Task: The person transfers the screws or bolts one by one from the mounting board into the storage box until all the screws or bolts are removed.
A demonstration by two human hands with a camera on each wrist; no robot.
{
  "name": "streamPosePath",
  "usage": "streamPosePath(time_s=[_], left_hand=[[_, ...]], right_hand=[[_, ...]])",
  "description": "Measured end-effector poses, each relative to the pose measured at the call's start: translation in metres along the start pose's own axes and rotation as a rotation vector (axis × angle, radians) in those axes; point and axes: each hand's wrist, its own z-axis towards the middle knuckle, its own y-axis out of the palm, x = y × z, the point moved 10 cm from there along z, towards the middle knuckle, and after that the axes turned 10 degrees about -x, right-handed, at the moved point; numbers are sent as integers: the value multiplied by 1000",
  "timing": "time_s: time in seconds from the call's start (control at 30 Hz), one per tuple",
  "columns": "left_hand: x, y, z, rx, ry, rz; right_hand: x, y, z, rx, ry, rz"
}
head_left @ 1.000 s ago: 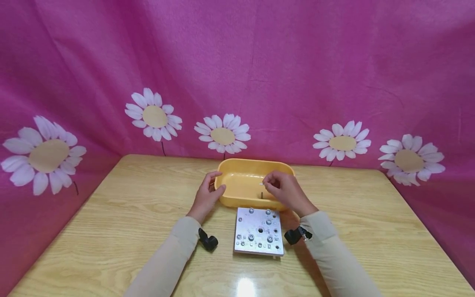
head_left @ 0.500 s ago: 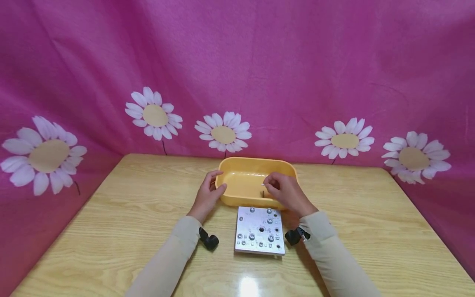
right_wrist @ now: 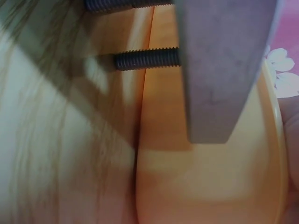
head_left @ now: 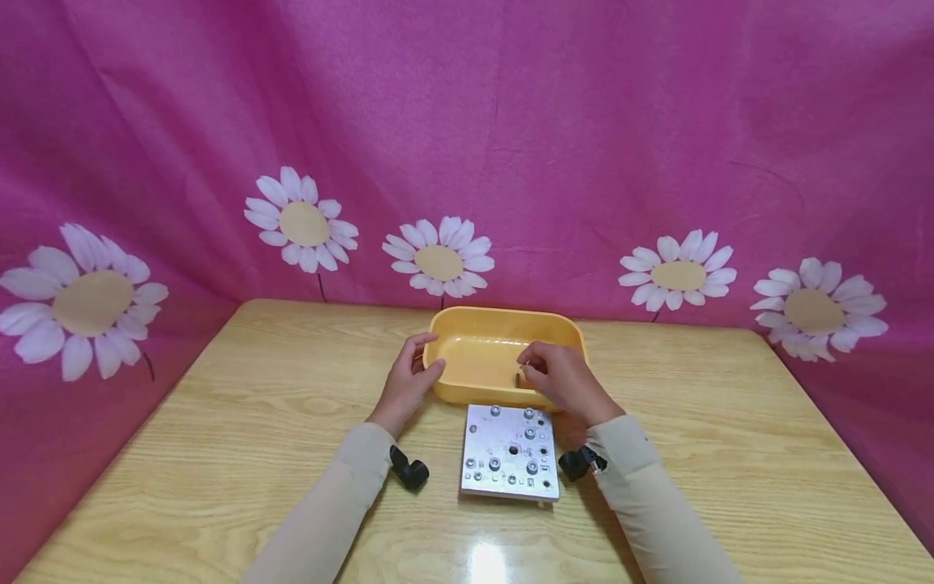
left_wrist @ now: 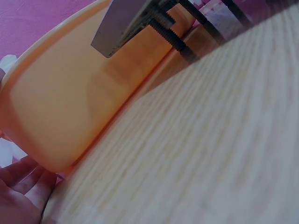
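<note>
A yellow plastic tub [head_left: 467, 393] stands on the table behind a square metal plate [head_left: 496, 442]. My left hand [head_left: 404, 385] holds the tub's left end, thumb at the near rim and fingers round the side. Over the tub's right part, my right hand [head_left: 565, 377] pinches a tiny light metal piece, mostly hidden by the fingertips, its kind unclear. Beneath those fingers a small dark pin-like piece [head_left: 517, 380] shows inside the tub. Several socket-head bolts [head_left: 532, 467] sit in the plate. Their threaded shanks [right_wrist: 147, 59] stick out below it and hold it above the table.
The wooden table [head_left: 292, 389] reaches out on both sides of the tub. Behind it hangs a magenta cloth [head_left: 540, 162] with white flowers. Black wrist cameras [head_left: 410, 470] sit close to the plate's left and right sides.
The right fingertips have closed further over the tiny metal piece, so less of it shows. The left hand stays on the tub, and the plate has not moved.
</note>
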Motion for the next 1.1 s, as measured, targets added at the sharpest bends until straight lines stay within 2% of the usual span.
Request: streamPosePath(time_s=[0.3,0.53,0.57,0.67,0.87,1.1], left_hand=[[1,3,1,-39,-19,-15],[29,6,-13,-55,-24,17],[29,6,-14,-55,-23,15],[24,5,-11,-51,-24,6],[1,3,0,-31,-18,10],[0,1,0,-8,-25,26]], right_hand=[[-1,0,1,-27,6,-36],[-1,1,1,-28,19,-44],[-1,1,0,-30,20,-47],[0,1,0,-30,27,-41],[2,0,0,-31,36,-15],[0,-1,0,-27,-8,2]])
